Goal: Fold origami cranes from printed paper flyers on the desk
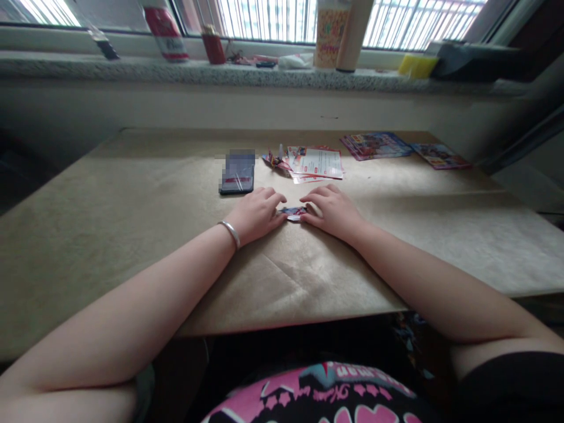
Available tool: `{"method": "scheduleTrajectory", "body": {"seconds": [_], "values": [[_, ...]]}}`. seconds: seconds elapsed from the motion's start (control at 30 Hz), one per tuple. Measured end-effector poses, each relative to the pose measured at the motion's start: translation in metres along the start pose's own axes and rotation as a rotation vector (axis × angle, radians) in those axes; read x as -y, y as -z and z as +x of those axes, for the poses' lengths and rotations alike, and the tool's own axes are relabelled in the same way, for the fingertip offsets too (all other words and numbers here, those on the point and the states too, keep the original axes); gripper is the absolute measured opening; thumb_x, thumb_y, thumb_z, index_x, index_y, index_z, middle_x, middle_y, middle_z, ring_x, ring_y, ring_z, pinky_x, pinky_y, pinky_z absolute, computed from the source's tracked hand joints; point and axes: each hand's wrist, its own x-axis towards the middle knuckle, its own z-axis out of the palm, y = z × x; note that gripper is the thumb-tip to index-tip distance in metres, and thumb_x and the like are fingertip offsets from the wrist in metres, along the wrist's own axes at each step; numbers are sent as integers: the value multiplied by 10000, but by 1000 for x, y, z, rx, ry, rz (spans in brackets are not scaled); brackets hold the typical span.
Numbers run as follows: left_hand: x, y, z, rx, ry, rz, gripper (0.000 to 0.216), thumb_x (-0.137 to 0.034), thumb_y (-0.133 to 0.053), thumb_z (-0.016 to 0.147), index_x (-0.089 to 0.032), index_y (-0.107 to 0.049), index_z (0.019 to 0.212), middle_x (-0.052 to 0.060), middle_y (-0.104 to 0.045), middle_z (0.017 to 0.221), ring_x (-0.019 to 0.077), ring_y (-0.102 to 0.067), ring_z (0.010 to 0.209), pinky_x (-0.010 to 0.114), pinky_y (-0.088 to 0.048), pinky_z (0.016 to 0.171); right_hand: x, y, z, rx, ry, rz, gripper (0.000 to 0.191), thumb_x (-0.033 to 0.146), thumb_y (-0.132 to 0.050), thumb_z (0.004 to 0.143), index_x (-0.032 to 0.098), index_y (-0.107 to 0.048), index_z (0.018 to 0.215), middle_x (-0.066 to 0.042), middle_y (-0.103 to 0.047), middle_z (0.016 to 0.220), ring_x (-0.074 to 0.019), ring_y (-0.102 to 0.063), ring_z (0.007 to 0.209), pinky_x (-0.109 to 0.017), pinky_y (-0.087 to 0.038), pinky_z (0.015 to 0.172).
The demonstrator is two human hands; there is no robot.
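A small folded piece of printed paper (294,212), blue and red with a white edge, lies on the table between my hands. My left hand (259,212), below a silver bangle, pinches its left end between thumb and fingers. At the right end, my right hand (332,211) has its thumb and fingertips closed on the paper in the same way. Part of the paper is hidden under the fingers of both hands. Just beyond my left hand lies a dark phone (238,173), partly blurred out.
Past my hands are a folded colourful paper piece (277,161) and a stack of printed sheets (318,163). Colourful printed leaflets (376,145) and another leaflet (440,156) lie at the back right. The windowsill (247,75) holds a can (165,32), a patterned cup (329,35) and a yellow item (418,66).
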Motion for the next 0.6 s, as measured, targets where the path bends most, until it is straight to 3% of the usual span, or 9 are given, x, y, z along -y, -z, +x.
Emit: {"method": "scheduleTrajectory", "body": {"seconds": [0.07,0.2,0.37,0.6], "values": [[0,-2,0,-1,17,-24,345,-397,-512,906,-152,-642,1110,119,-613,1037,251,-567,976,408,-468,899,-1,-1,0,16,8,24,307,440,-624,856,219,-716,1049,-87,-678,1102,-282,-515,1052,-427,-426,915],[2,-4,0,43,-20,-115,335,-448,-533,897,-181,-666,1048,113,-601,1117,258,-556,1036,430,-454,940,0,-2,2,50,46,85,223,374,-626,859,212,-711,986,-72,-690,1088,-267,-529,1062,-420,-423,944],[4,-5,2,61,1,-275,263,-388,-601,860,-170,-634,1004,101,-626,1120,240,-559,1067,420,-437,978,1,-1,2,45,27,147,199,351,-667,816,193,-674,936,-79,-690,1051,-256,-548,1039,-403,-427,939],[-2,-5,1,31,131,-581,213,-336,-620,835,-182,-563,971,41,-670,929,173,-631,890,319,-508,818,10,2,0,36,-175,414,141,292,-703,753,209,-641,848,-24,-642,816,-176,-560,804,-293,-439,696]]}}
